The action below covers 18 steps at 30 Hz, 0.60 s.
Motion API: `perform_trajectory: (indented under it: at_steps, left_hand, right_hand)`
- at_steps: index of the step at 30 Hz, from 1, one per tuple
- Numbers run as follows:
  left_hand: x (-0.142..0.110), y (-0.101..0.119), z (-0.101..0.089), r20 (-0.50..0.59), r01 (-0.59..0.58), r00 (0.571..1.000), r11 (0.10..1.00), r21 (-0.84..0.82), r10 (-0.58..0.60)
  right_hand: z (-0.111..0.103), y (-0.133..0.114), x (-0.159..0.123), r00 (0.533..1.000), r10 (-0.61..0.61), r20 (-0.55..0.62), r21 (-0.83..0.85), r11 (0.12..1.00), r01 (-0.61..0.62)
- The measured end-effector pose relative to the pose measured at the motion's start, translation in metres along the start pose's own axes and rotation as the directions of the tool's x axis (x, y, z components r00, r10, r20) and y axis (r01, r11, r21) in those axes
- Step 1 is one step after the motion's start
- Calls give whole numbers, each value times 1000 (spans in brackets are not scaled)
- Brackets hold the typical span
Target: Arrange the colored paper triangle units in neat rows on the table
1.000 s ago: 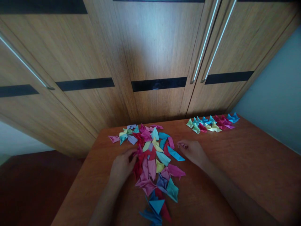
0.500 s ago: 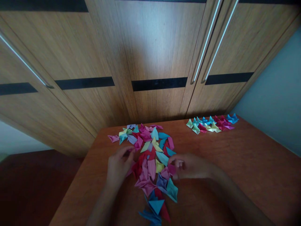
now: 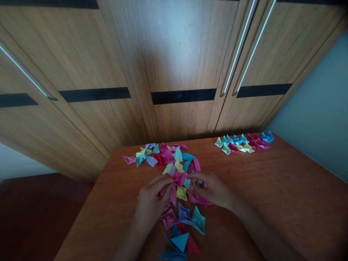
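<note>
Over the middle of the pile, my left hand pinches a pink folded-paper piece between thumb and fingers. My right hand is at the piece's right side, its index fingertip at the edge and its thumb apart below; whether it touches is unclear. Beneath and around both hands lie folded-paper pieces in several colours, among them a yellow one, a purple one, a teal one and a blue one. Some pieces are hidden behind my left hand.
A reddish-brown wooden table carries everything. At its back right, several folded-paper pieces stand grouped in rows. Wooden cabinet doors rise right behind the table's far edge, with a pale wall to the right.
My left hand has picked up a pink piece from the pile's left side and moved it right. My right hand has shifted slightly, and pink pieces under it have moved toward the right.
</note>
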<state>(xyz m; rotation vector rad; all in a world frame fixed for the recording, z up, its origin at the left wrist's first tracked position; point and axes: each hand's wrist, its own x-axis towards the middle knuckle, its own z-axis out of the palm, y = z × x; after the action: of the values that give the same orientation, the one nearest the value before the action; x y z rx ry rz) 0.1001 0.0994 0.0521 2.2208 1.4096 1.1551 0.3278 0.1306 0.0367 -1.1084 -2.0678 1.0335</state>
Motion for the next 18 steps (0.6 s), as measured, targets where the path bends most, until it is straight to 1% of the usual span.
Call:
perform_trajectory:
  at_steps: [4,6,9,12,14,18]
  left_hand:
    - [-2,3,2,2,-59,998,998,14,59]
    - [-3,4,3,22,-87,996,995,44,86]
    - [-6,4,4,80,-129,990,985,117,120]
    - [-8,6,5,114,-166,982,974,157,149]
    - [-7,7,5,94,-173,983,974,147,160]
    - [-4,13,4,19,-149,989,985,87,148]
  right_hand:
    - [-8,-7,-4,990,-23,-136,56,998,31]
    - [-10,-11,-6,982,-64,-175,51,996,74]
    - [-9,-16,-7,970,-149,-191,8,988,153]
    - [-8,-16,-9,962,-198,-187,-25,980,197]
    - [-8,-15,-9,958,-212,-195,-48,977,207]
    - [-11,-16,-10,950,-218,-224,-78,975,206]
